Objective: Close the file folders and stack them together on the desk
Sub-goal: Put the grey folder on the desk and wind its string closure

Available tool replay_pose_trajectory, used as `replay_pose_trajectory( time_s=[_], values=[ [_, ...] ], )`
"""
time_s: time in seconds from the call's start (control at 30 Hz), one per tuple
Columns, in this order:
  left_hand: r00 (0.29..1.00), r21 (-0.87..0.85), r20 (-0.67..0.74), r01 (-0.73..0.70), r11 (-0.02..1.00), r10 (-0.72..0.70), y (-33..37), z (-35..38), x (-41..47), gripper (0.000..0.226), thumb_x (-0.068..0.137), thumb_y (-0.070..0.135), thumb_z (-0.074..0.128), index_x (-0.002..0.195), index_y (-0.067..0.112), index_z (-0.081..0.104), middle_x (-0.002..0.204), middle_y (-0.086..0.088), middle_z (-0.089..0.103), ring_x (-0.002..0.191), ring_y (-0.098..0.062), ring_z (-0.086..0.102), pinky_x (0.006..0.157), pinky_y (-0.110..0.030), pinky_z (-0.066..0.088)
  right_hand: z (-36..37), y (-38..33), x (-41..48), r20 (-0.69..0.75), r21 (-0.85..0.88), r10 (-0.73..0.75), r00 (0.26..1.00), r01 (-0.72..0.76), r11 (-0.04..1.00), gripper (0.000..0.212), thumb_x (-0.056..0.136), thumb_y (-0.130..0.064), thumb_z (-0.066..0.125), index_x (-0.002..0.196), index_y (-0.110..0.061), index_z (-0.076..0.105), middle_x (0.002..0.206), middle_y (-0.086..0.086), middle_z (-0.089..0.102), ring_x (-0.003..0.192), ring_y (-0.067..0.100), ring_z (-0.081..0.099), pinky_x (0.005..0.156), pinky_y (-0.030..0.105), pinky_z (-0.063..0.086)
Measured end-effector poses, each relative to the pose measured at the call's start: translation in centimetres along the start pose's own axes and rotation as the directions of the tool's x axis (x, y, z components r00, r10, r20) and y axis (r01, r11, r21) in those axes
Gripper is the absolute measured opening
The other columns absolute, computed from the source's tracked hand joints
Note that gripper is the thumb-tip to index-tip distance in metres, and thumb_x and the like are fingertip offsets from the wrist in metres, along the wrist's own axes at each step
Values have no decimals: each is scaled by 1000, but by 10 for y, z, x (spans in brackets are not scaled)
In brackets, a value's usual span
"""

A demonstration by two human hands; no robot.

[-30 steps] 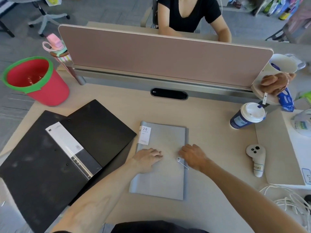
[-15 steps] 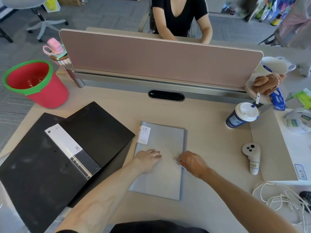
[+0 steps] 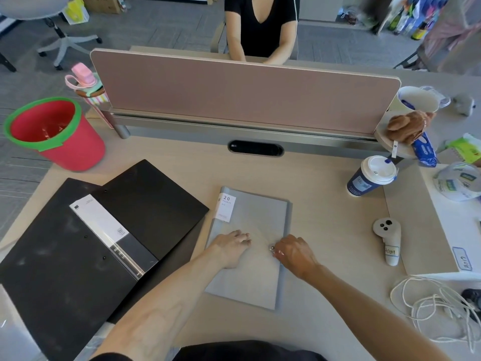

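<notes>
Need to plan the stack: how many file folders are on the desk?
2. A grey folder lies closed at the centre under both hands; a black folder lies open to its left. None seem hidden.

You are looking down on a pale wood desk [image 3: 325,230] that fills the lower frame. Across the middle runs a dusty-pink divider panel [image 3: 242,97] on a grey metal rail [image 3: 234,128], with a black oval cable port [image 3: 255,148] below it. Grey carpet [image 3: 161,24] covers the top, where a swivel chair's star base [image 3: 65,45] stands at upper left. Even, soft light.
</notes>
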State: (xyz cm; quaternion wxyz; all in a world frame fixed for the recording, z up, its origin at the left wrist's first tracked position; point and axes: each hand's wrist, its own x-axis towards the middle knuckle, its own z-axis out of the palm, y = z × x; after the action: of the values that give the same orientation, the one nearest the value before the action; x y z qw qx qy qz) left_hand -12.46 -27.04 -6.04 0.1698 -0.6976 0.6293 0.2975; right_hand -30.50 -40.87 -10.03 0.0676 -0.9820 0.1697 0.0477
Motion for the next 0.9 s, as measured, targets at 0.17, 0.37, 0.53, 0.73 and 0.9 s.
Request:
replay_pose_trajectory(
  time_s=[0.17, 0.37, 0.53, 0.73, 0.9],
  values=[
    [997, -25, -67, -28, 999, 26, -3, 7, -1, 63, 90, 5, 43, 150, 15, 28, 162, 4, 16, 148, -19, 15, 94, -42, 47, -1, -1, -4, 80, 207, 140, 987, -154, 966, 13, 77, -30, 74, 77, -18, 68, 80, 0, 71, 81, 21, 65, 66, 31, 50],
    [973, -226, -226, -14, 974, -39, -23, 26, -4, 52, 90, 5, 40, 139, 19, 50, 159, 0, 29, 147, -15, 21, 106, -35, 42, -17, 9, -4, 311, 402, 283, 907, -395, 826, 18, 83, -13, 56, 96, -16, 69, 101, 3, 67, 94, 22, 64, 80, 28, 49],
    [936, -291, -229, 196, 937, -267, -37, 25, -17, 46, 88, 10, 42, 134, 14, 45, 158, -3, 19, 144, -24, 22, 94, -42, 49, -10, 12, 3, 309, 629, 538, 785, -593, 503, 40, 80, 0, 48, 115, -9, 64, 115, 14, 64, 103, 30, 63, 87, 28, 49],
    [859, -727, -35, 329, 603, -510, -28, 24, -21, 58, 80, 17, 45, 138, 20, 37, 147, -7, 36, 125, -32, 48, 93, -33, 43, -17, 2, 3, 476, 693, 543, 692, -675, 252, 49, 80, -3, 42, 126, -15, 57, 126, 4, 57, 112, 28, 58, 95, 34, 50],
    [784, -959, 59, 217, 183, -618, -28, 19, -17, 69, 65, 19, 55, 132, 27, 42, 122, -1, 59, 114, -26, 59, 95, -41, 52, -20, 3, -4, 528, 705, 541, 654, -693, 149, 55, 77, -4, 40, 128, -20, 54, 118, 11, 60, 104, 29, 60, 89, 34, 52]
  ],
)
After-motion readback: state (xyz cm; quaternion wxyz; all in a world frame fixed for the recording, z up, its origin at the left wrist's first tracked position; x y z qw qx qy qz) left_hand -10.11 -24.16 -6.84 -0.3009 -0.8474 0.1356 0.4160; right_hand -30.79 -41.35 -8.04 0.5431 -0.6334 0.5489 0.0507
